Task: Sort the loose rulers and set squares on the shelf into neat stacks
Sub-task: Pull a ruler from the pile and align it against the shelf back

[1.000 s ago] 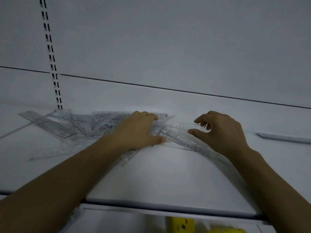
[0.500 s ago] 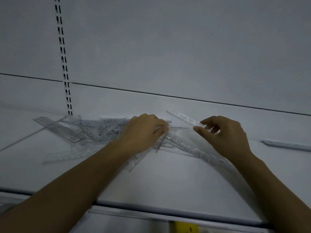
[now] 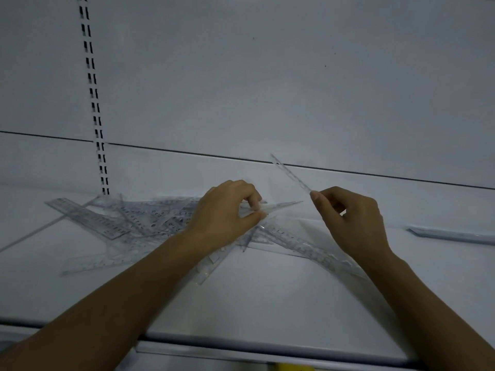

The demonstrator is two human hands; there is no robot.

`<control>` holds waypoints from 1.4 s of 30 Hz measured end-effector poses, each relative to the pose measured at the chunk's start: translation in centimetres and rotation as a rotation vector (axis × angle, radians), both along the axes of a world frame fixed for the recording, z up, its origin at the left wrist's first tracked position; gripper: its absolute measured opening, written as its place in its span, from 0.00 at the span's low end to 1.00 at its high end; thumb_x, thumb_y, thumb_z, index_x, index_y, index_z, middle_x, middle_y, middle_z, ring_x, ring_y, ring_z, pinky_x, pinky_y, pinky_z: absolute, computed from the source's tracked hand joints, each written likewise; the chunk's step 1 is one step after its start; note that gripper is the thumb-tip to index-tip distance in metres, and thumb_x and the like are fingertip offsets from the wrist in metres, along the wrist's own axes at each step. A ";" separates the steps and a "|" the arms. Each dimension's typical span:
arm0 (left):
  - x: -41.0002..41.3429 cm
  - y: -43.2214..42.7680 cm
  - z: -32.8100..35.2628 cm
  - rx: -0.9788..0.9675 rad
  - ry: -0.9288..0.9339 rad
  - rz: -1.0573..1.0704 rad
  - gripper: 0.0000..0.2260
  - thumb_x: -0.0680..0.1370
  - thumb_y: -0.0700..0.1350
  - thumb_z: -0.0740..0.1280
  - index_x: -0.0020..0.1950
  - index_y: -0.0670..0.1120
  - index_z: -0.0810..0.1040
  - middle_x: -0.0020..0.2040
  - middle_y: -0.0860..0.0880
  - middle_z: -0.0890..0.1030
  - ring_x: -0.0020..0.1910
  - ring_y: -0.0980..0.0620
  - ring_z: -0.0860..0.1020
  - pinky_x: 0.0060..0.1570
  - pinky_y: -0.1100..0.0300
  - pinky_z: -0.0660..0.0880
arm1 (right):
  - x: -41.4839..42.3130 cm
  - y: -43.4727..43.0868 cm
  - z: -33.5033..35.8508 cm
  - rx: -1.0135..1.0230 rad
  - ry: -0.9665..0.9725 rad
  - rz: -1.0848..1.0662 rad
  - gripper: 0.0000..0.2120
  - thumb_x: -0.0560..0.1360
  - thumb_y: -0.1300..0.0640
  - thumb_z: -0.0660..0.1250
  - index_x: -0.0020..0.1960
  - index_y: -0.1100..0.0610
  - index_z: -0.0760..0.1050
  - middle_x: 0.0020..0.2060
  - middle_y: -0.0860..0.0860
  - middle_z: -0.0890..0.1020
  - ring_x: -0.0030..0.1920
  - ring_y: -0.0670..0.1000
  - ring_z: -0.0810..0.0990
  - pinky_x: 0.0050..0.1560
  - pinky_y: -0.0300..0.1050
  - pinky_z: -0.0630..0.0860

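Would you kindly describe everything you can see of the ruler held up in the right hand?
The ruler is a thin, straight strip of clear plastic with fine graduation marks along its edge. It is held in the air above the shelf, tilted, its far end pointing up and left across the dark seam of the back panel. The right hand pinches its lower end; nothing else touches it.

Two hands in shot: left hand [image 3: 225,210] and right hand [image 3: 353,218]. One shelf [image 3: 267,295]. One ruler [image 3: 290,174] is held clear of it, and one pointed set square [image 3: 281,206] sticks out. The rest is one see-through pile [image 3: 144,218] with at least four more rulers, too overlapped to count properly. One pale strip [image 3: 452,234] lies near the right edge.
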State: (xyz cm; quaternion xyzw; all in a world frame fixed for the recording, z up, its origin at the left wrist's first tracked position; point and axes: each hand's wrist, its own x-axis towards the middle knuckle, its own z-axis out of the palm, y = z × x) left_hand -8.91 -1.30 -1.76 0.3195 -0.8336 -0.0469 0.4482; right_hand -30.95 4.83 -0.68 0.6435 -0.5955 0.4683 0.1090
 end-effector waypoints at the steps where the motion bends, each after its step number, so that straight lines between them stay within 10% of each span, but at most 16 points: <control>1: 0.1 0.0 0.0 -0.002 -0.011 -0.002 0.14 0.71 0.48 0.74 0.34 0.56 0.68 0.44 0.58 0.79 0.46 0.57 0.76 0.47 0.57 0.72 | 0.0 0.0 0.0 0.002 -0.003 0.002 0.14 0.76 0.44 0.62 0.42 0.52 0.80 0.32 0.42 0.79 0.36 0.43 0.77 0.34 0.39 0.68; 7: -0.1 0.2 0.0 -0.022 -0.103 -0.016 0.16 0.74 0.63 0.56 0.35 0.54 0.59 0.29 0.52 0.71 0.29 0.53 0.70 0.29 0.62 0.63 | 0.2 0.1 0.0 0.011 -0.011 0.009 0.12 0.76 0.45 0.63 0.42 0.51 0.79 0.32 0.41 0.79 0.36 0.42 0.77 0.34 0.39 0.68; 14: 0.0 0.3 0.3 -0.052 -0.060 -0.018 0.13 0.80 0.55 0.56 0.51 0.47 0.70 0.36 0.55 0.74 0.32 0.57 0.72 0.32 0.62 0.68 | 0.3 0.0 -0.2 0.032 -0.010 0.012 0.16 0.79 0.45 0.58 0.44 0.54 0.79 0.33 0.48 0.82 0.34 0.50 0.80 0.38 0.47 0.77; 26: -1.2 3.1 0.8 -0.491 -0.423 0.104 0.31 0.67 0.77 0.52 0.37 0.48 0.73 0.31 0.54 0.76 0.25 0.50 0.74 0.24 0.62 0.67 | -1.2 1.3 3.1 0.025 0.341 -0.044 0.11 0.82 0.54 0.53 0.60 0.52 0.71 0.45 0.49 0.84 0.44 0.54 0.80 0.40 0.47 0.75; 42: -25.3 6.9 1.8 -0.381 -0.527 0.284 0.28 0.64 0.72 0.44 0.38 0.48 0.67 0.34 0.53 0.70 0.31 0.51 0.68 0.27 0.62 0.51 | -26.4 6.6 2.0 0.003 0.458 -0.272 0.04 0.71 0.61 0.73 0.44 0.56 0.84 0.42 0.52 0.82 0.40 0.55 0.80 0.36 0.40 0.65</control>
